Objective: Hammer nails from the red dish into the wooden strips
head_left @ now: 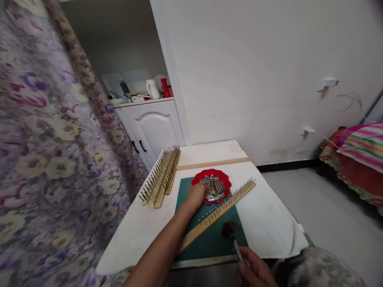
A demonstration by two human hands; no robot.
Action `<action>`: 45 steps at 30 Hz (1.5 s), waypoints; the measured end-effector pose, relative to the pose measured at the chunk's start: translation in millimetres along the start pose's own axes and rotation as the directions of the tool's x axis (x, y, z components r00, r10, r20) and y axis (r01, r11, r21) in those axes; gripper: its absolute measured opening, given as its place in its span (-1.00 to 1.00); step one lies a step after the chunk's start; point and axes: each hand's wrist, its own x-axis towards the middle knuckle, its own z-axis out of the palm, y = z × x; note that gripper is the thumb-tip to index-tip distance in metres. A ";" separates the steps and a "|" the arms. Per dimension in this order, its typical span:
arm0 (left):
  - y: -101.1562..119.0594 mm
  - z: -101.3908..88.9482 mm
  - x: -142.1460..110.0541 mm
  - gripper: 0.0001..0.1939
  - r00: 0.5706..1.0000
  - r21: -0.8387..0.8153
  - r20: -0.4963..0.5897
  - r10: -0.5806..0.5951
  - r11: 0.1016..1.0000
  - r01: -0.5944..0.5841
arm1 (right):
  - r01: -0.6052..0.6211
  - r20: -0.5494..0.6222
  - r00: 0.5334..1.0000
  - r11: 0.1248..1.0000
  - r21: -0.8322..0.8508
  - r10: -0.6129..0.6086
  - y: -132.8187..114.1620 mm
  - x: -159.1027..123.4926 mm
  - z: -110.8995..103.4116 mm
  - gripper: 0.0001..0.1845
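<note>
My left hand (196,194) reaches into the left side of a scalloped red bowl (226,179) filled with loose silver nails (216,187). Its fingers are curled together among them, and whatever they pinch is hidden. In my right hand (254,269), near the table's front edge, is a hammer (237,249) held by its handle, its dark head blurred. Between the two hands a wooden strip (206,223) lies diagonally, with a row of nails standing up along much of its length. Both strip and bowl rest on a green mat (209,247).
Several wooden strips (163,175) full of upright nails lie side by side at the table's left. A bare wooden strip (214,163) crosses the back of the white-covered table (269,223). A floral curtain (60,159) hangs at left; a white cabinet (155,123) and wall stand behind.
</note>
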 end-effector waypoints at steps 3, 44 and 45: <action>-3.1 2.9 -4.7 -0.87 0.999 -0.027 -0.034 0.032 0.999 -0.033 | -0.011 -0.002 1.000 1.000 -0.002 0.011 -3.7 -1.1 1.9 -0.39; -15.8 23.3 -128.0 -0.72 0.972 -0.985 0.040 -0.234 0.153 0.078 | 0.003 0.044 0.999 0.998 -0.065 0.000 -21.0 -10.6 6.7 -0.49; -15.3 25.2 -130.2 -0.72 0.969 -0.981 0.036 -0.245 0.174 0.080 | -0.001 0.042 0.999 0.998 -0.062 0.003 -21.7 -10.7 7.1 -0.49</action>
